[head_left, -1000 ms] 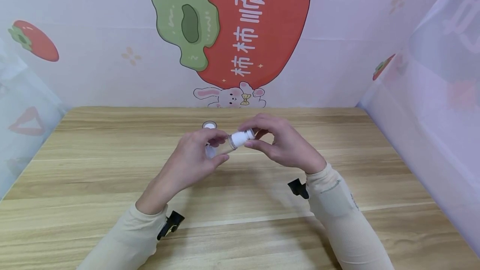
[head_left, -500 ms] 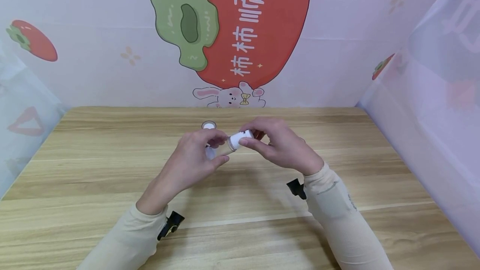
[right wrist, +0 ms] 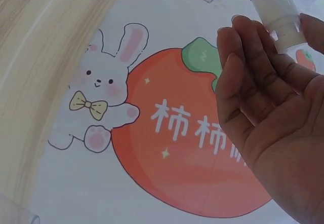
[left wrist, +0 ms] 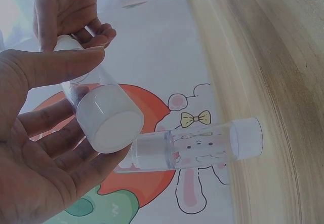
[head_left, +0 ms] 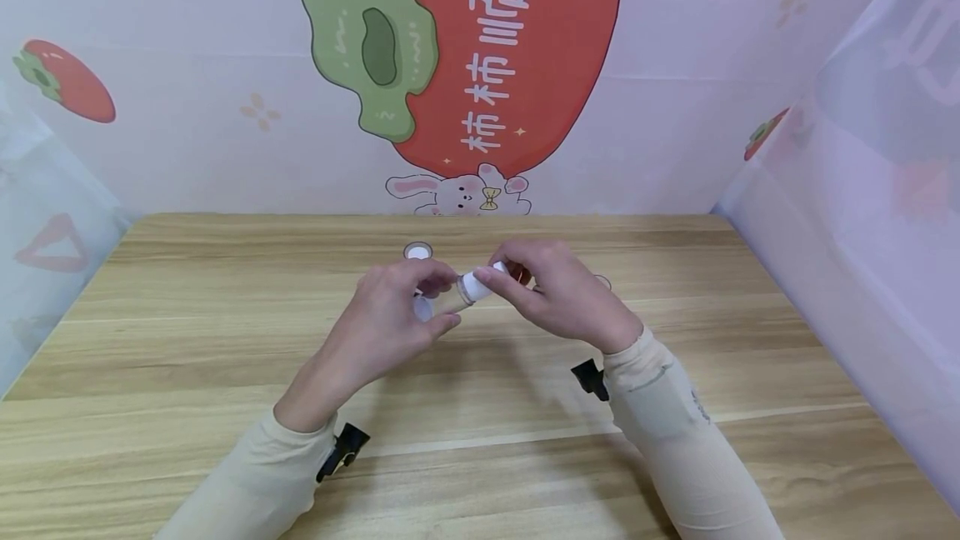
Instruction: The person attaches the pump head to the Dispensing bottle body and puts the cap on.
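Note:
My left hand [head_left: 378, 311] holds a clear bottle [head_left: 450, 301] tilted above the table, its white base [left wrist: 112, 120] facing the left wrist camera. On the bottle's other end is a white pump top [head_left: 480, 282]. The thumb and fingers of my right hand [head_left: 566, 294] pinch that top; in the right wrist view the thumb lies along one side of the pump top [right wrist: 286, 19], and the fingers are bent on the other. A second clear bottle [left wrist: 202, 145] stands upright behind my left hand, mostly hidden from the head view.
The wooden table [head_left: 480, 440] reaches back to a printed wall sheet [head_left: 675, 107]. A clear round-edged piece [head_left: 602, 282] shows just behind my right wrist. Small black wrist cameras are strapped at both sleeves.
My right hand has shifted slightly down, and its thumb has moved farther over the white pump top. The clear piece behind the right wrist has come into view. My left hand has barely moved.

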The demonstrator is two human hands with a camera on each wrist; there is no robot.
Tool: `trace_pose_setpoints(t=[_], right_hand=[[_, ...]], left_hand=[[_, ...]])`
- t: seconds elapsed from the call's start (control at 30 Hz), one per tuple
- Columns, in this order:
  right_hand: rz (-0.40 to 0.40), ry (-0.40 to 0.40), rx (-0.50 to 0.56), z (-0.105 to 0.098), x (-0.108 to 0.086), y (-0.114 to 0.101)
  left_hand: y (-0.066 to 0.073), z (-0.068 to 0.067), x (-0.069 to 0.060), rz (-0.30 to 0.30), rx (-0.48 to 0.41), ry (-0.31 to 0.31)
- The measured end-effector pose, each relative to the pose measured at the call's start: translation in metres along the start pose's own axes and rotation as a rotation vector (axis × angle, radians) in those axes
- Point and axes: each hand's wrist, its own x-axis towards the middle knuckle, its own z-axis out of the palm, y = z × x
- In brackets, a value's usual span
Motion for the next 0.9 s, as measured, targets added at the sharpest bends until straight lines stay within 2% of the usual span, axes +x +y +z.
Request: trace_pose_setpoints(t=[0.2,0.4,0.63,0.9], right_hand=[[0.013,0.009,-0.009,-0.001,-0.001,0.001],[0.008,0.016,0.042,-0.006,-0.003,0.001],[-0.111,0.055,0.117,-0.01,-0.006,0.003],[-0.2,0.031,0.176,-0.012,-0.004,0.003]], left_hand=[[0.001,0.0,0.001,0.004,0.006,-0.002],[0.002,0.0,0.002,0.004,0.006,-0.005],[0.001,0.0,0.002,-0.003,-0.003,-0.008],[0.0,0.0,0.001,-0.002,-0.016,-0.006]])
